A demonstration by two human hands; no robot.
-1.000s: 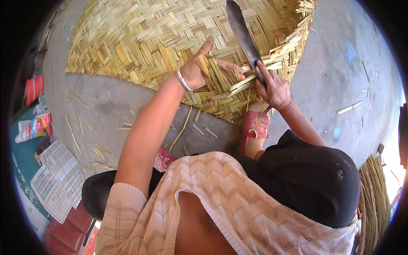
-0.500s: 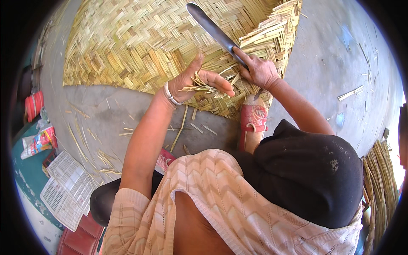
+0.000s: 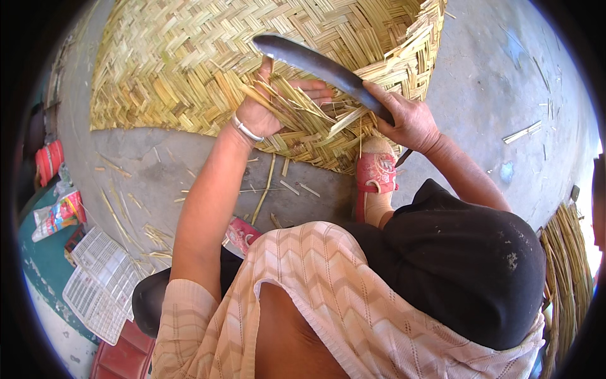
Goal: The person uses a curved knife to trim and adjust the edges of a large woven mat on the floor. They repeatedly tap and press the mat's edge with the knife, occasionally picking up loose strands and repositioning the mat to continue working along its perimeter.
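Note:
A large mat woven from pale yellow-green plant strips spreads in front of me, its right side curling up. At its near edge my left hand is open, palm up, with fingers stretched out and thumb raised. Loose cut strips lie across its palm and hide part of the fingers. My right hand is closed around a long knife with a dark, slightly curved blade and rounded tip. The blade slants up leftward over the strips, its tip above my left thumb. A dark pointed end shows below the right hand.
My foot in a red shoe is at the mat's near edge. Strip scraps litter the grey floor. Left are a white plastic basket, a red chair and a colourful bag. A stalk bundle stands at the right.
The knife has come down and nearer, turning flatter, as my right hand moved right and nearer. My left hand has shifted left and slightly away, with more strips across it.

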